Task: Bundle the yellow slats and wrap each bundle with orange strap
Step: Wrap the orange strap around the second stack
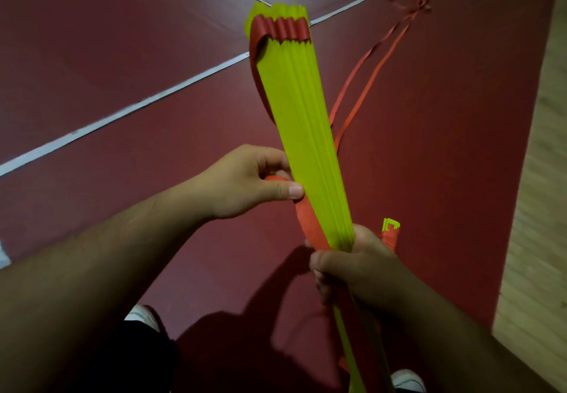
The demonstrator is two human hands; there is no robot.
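Note:
A bundle of yellow slats [300, 122] points away from me, held in the air over the floor. An orange strap [283, 29] crosses its far end and runs down its left side. My right hand [352, 267] grips the bundle near its lower part, fingers curled round the slats. My left hand [254, 181] pinches the orange strap [306, 224] between thumb and fingers at the bundle's left edge. More strap loops below that hand, against the slats.
The floor is dark red [122, 39] with white lines [122, 113]. Loose orange strap tails [368, 79] trail across it to a tangle [411, 0] at the far right. A second strapped yellow bundle end [390, 230] shows behind my right hand. Pale wooden flooring [537, 178] lies right. My shoes [408, 380] are below.

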